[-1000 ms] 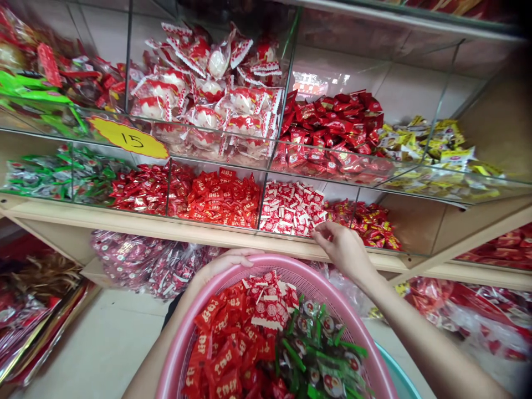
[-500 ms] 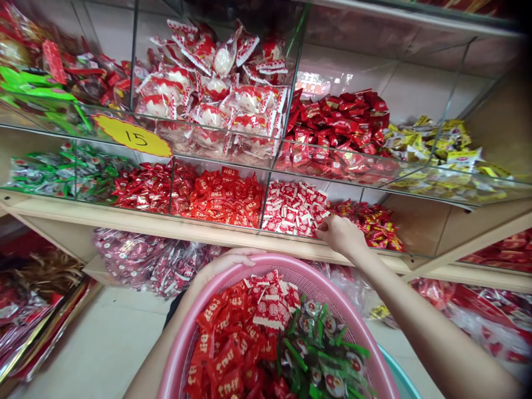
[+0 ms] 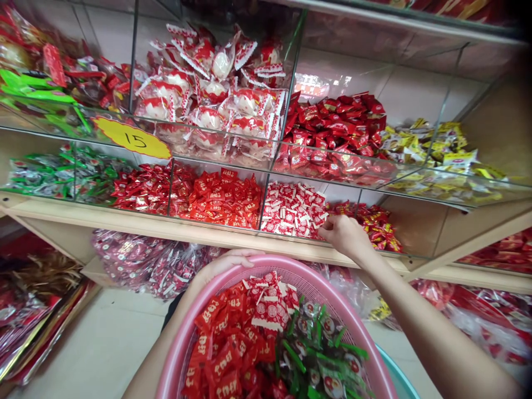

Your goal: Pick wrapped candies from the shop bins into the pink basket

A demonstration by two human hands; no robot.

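Note:
My left hand (image 3: 226, 262) is wrapped round the far-left rim of a pink plastic basket (image 3: 178, 332). Inside lie orange-red packets (image 3: 222, 360), red-and-white packets (image 3: 270, 305) and dark candies with green wrapper ends (image 3: 324, 354). Over the shelf's front edge, my right hand (image 3: 343, 234) has its fingers pinched together at the right side of a bin of small red-and-white packets (image 3: 293, 210). Whatever its fingertips hold is too small to make out.
Glass dividers part the bins on the wooden shelf (image 3: 124, 219). A yellow price tag (image 3: 132, 137) marked 15 hangs at the left. Bagged candies (image 3: 158, 263) lie beneath the shelf. Part of a teal basket (image 3: 399, 377) shows beside the pink one.
My right hand has shifted very slightly right, staying at the red-and-white bin. The basket and my left hand are almost unchanged.

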